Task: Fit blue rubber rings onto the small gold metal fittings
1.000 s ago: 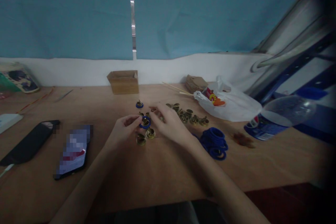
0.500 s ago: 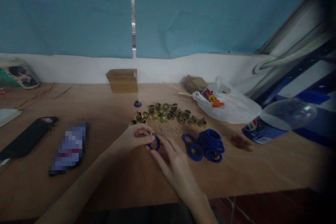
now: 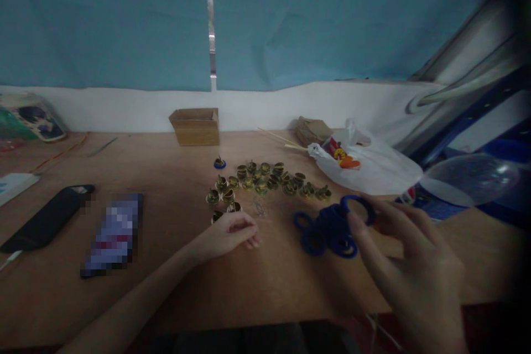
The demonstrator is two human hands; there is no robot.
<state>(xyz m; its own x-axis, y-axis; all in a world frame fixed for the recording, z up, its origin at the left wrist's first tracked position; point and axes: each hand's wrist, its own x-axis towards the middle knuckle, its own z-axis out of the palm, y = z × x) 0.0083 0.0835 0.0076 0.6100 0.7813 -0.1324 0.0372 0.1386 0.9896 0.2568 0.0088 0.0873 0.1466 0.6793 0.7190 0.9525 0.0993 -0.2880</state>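
My right hand [image 3: 409, 254], at the right, pinches a blue ring [image 3: 359, 209] between thumb and fingers, raised above a pile of blue rings [image 3: 332, 224]. My left hand [image 3: 236, 230] rests near the middle of the table with its fingers curled together; whether something small is between them is hidden. Just beyond it stand several brass-coloured metal pieces [image 3: 260, 186] in a loose group. One such piece with a blue ring around its base [image 3: 219, 163] stands apart behind them. Thin wire-like loops [image 3: 260, 208] lie between the metal pieces and the pile.
An open cardboard box [image 3: 196, 127] stands by the wall. At the right are a white plastic bag [image 3: 373, 168], a crumpled brown packet [image 3: 313, 130] and a plastic bottle [image 3: 473, 180]. A black phone-like object [image 3: 47, 215] and a blurred purple item [image 3: 114, 235] lie left.
My right hand has moved right, away from my left hand, and now holds a blue ring over the pile. The ring that was between both hands no longer shows there.
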